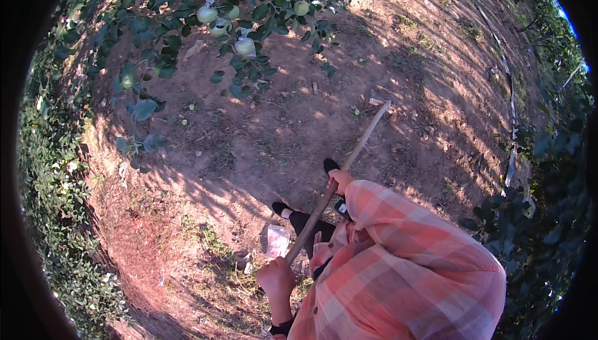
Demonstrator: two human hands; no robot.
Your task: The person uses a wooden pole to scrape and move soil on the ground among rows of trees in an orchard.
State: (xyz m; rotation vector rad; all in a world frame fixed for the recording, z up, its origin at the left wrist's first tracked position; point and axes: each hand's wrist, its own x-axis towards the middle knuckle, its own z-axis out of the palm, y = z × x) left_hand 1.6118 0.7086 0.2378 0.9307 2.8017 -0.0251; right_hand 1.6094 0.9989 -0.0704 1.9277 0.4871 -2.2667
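A hoe with a long wooden handle [365,140] slants across the space before me. My left hand [276,278] is closed around the handle's near end, low in the picture. Farther up the shaft, about midway, my right hand [342,181] grips it below a plaid sleeve cuff. The hoe's metal head [377,98] is at the far end, at or just above the bare soil [299,139]; whether it touches is unclear. Part of the blade blends into the shaded ground.
Fruit-bearing branches [261,13] with several pale green apples [245,46] overhang the upper left. My black shoes [331,165] stand on the soil. A whitish plastic bag [278,241] lies near my left hand. A long pale strip [510,101] runs along the ground at right, beside foliage [532,246].
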